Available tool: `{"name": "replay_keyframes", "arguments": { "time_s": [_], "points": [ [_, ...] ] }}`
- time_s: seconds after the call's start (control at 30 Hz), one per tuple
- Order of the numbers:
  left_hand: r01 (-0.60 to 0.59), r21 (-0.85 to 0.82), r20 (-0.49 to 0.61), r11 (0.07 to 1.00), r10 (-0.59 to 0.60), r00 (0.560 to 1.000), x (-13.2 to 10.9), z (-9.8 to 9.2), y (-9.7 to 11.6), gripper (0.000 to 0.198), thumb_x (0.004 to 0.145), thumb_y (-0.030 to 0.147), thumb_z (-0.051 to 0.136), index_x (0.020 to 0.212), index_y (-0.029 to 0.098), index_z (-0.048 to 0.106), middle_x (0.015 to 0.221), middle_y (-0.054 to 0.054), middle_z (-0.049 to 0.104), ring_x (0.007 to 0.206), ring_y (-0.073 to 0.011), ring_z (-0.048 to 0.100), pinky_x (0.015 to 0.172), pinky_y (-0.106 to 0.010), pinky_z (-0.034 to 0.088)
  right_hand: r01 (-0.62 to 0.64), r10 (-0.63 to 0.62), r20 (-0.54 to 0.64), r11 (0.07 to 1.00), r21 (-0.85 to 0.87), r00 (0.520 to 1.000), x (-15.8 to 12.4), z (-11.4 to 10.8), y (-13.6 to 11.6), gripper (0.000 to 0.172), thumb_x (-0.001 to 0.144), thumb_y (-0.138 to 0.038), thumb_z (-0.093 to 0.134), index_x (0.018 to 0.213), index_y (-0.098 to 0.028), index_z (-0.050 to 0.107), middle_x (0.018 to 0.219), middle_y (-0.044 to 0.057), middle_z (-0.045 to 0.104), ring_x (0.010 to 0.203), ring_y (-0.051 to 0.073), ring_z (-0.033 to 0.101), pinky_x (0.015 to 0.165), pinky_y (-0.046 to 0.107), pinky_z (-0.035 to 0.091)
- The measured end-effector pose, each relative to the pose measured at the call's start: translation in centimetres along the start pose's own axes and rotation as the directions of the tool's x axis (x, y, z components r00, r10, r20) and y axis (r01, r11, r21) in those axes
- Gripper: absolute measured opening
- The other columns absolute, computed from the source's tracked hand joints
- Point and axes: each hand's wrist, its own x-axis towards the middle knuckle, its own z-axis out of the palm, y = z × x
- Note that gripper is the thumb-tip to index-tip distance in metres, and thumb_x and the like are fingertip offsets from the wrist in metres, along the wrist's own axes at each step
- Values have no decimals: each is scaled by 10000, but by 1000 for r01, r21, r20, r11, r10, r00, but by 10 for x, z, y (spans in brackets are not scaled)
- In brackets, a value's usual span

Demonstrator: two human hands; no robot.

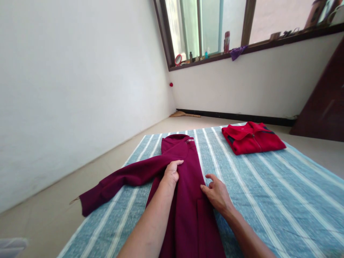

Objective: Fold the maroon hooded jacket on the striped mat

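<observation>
A maroon long-sleeved garment (pixel 185 193) lies lengthwise on a blue-and-white striped mat (pixel 271 200), with its collar at the far end. One sleeve (pixel 126 179) crosses its chest and reaches left past the mat's edge. My left hand (pixel 171 173) lies on that sleeve where it meets the body, its fingers closed over the cloth. My right hand (pixel 216 193) rests at the garment's right edge, fingers spread, holding nothing. A folded red zip jacket (pixel 251 138) sits on the far right of the mat, away from both hands.
The mat lies on a beige floor, with a white wall (pixel 67 89) along the left. A broom (pixel 185 114) lies in the far corner. A windowsill (pixel 242 52) holds bottles, a round mirror and a purple cloth. A dark wooden panel (pixel 325 100) leans at the right.
</observation>
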Motion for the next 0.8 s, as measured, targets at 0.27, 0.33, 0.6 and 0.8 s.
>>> {"name": "replay_keyframes", "arguments": {
  "time_s": [0.27, 0.33, 0.6, 0.8],
  "points": [
    [-90, 148, -9, 985, 93, 996, 1, -2, -4, 189, 888, 282, 577, 985, 122, 604, 951, -43, 641, 791, -142, 628, 699, -318, 543, 241, -293, -94, 900, -364, 952, -15, 3, -9, 352, 871, -267, 447, 1185, -156, 561, 998, 105, 658, 936, 246, 612, 799, 342, 444],
    [-135, 212, -9, 968, 140, 990, 3, -3, -4, 137, 867, 245, 601, 908, 114, 613, 876, -29, 655, 746, -136, 633, 691, -315, 541, 372, -413, -21, 841, -392, 910, -19, 7, -10, 387, 880, -284, 453, 1232, -154, 543, 1222, 134, 586, 1140, 267, 532, 930, 376, 416],
    [-388, 451, 114, 804, 380, 918, -11, -42, 23, 169, 614, 99, 749, 702, 220, 669, 834, -24, 732, 1147, -249, 573, 893, -238, 473, 415, -371, 186, 791, -449, 910, -24, 17, -8, 486, 899, -360, 451, 1328, -137, 496, 1431, 129, 420, 1345, 283, 339, 1087, 464, 275],
    [-401, 538, 147, 742, 386, 911, -20, -86, 47, 296, 555, 69, 771, 791, 223, 679, 1068, -75, 701, 1321, -241, 397, 1063, -239, 301, 408, -355, 200, 786, -465, 913, -25, 18, -10, 509, 888, -352, 464, 1341, -120, 488, 1437, 140, 407, 1348, 286, 334, 1094, 462, 260]
  ]
}}
